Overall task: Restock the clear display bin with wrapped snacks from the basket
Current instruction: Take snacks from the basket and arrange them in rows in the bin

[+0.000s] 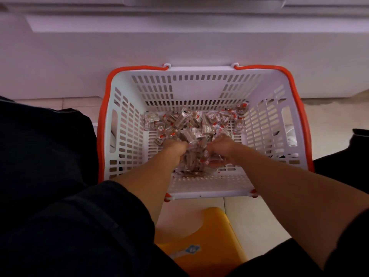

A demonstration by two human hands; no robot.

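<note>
Down at six o'clock sits a yellow stool (203,242); past it, our left hand (175,147) and right hand (223,146) clench wrapped snacks (191,124) heaped inside the basket (277,120) at twelve. We judge this the scooping step; next, lift toward the unseen display bin.
</note>
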